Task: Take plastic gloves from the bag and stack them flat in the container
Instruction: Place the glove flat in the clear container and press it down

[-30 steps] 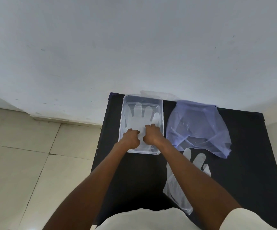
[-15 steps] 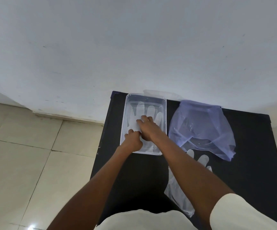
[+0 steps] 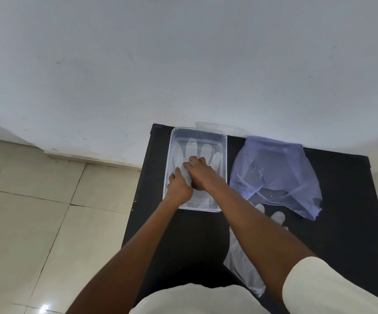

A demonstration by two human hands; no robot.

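Observation:
A clear plastic container (image 3: 171,159) stands on the black table, at its far left. A translucent plastic glove (image 3: 193,148) lies flat inside it, fingers pointing away from me. My left hand (image 3: 179,188) presses the glove's cuff end with curled fingers. My right hand (image 3: 202,176) rests on the glove's palm, fingertips bent down onto the film, which bunches slightly between the two hands. The bluish plastic bag (image 3: 274,173) lies to the right of the container. A second glove (image 3: 242,266) lies flat on the table near me, partly under my right forearm.
The black table (image 3: 183,241) ends just left of the container, with tiled floor (image 3: 36,211) beyond. A white wall runs behind the table. A clear lid (image 3: 219,127) shows behind the container's far rim.
My right hand has slid away from me, from the glove's cuff onto its palm. My left hand has stayed at the cuff end.

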